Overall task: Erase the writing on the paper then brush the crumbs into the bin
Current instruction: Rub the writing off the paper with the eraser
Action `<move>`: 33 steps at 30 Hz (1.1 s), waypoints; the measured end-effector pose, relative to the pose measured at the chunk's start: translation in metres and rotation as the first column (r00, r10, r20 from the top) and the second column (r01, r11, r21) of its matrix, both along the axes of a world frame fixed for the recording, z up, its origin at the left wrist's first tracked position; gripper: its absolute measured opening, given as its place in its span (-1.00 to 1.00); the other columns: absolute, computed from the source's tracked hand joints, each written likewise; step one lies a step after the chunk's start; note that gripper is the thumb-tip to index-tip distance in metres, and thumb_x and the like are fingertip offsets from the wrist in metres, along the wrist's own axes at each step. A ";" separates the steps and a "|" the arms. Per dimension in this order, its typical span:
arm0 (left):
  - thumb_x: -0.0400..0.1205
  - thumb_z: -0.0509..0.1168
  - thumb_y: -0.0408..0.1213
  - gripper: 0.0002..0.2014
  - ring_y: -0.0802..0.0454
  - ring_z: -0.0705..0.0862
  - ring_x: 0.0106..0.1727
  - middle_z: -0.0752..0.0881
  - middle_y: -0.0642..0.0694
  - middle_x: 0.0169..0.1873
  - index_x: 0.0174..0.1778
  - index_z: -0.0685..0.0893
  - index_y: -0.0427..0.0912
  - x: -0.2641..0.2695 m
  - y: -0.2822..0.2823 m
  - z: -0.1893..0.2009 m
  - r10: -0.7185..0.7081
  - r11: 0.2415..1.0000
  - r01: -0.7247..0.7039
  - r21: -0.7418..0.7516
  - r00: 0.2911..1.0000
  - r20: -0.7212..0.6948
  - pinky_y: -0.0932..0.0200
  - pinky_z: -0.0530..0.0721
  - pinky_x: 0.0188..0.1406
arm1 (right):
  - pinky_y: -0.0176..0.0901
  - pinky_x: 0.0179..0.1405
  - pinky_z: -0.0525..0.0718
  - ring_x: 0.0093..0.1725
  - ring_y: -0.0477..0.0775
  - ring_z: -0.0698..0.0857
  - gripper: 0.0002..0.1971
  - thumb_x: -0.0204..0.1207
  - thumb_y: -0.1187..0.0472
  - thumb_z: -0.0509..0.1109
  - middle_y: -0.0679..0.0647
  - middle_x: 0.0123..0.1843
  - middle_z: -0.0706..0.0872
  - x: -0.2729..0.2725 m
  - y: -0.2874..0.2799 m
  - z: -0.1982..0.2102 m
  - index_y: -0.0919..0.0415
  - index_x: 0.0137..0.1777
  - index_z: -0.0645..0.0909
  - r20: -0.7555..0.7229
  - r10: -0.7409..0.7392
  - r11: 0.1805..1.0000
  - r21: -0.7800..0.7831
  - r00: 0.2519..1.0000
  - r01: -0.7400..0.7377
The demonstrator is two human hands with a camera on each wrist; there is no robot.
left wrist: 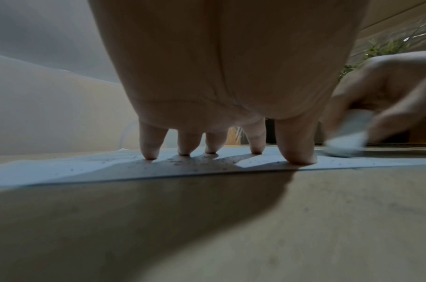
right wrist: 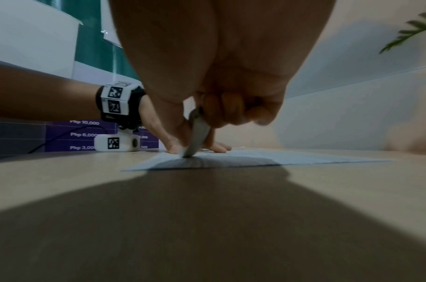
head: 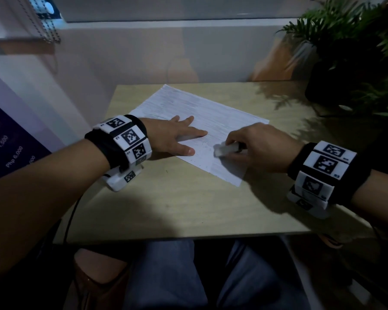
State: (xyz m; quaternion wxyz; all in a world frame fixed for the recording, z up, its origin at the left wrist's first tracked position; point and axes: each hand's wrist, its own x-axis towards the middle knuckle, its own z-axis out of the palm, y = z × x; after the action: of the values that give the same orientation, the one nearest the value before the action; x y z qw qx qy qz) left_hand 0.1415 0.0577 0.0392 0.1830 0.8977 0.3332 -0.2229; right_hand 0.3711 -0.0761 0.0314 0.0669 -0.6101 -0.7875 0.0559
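A white lined sheet of paper (head: 213,117) lies askew on the light wooden desk (head: 188,204). My left hand (head: 179,136) presses flat on the sheet's near left part, fingers spread and straight, their fingertips (left wrist: 150,155) on the paper (left wrist: 62,169). My right hand (head: 253,146) grips a white eraser (head: 225,149) and holds its tip against the paper near the front corner. The eraser (right wrist: 196,141) looks blurred in the right wrist view, as does the eraser (left wrist: 347,137) in the left wrist view. Dark crumbs (left wrist: 195,164) speckle the paper around my left fingers. No bin is in view.
A potted green plant (head: 354,52) in a dark pot stands at the desk's back right corner. A pale wall panel (head: 132,52) runs behind the desk, and a purple price poster (head: 7,148) hangs at the left. My knees show below the front edge.
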 end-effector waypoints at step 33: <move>0.72 0.21 0.27 -0.30 -0.06 -0.31 0.79 -0.30 0.12 0.78 0.71 -0.04 0.55 -0.001 0.002 -0.003 0.005 1.000 -0.005 -0.009 1.000 0.015 -0.33 -0.14 0.75 | -0.09 -0.15 0.60 -0.15 -0.03 0.65 -0.44 0.47 -0.45 0.22 -0.09 -0.14 0.74 -0.008 0.017 -0.004 0.04 -0.02 0.69 -0.161 0.084 0.992 -0.075 0.983 -0.097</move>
State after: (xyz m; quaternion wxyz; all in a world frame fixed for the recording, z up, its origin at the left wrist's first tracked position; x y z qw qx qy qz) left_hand 0.1401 0.0601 0.0363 0.1899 0.8977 0.3330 -0.2170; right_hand 0.3627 -0.0592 0.0279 0.1010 -0.5696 -0.8037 0.1393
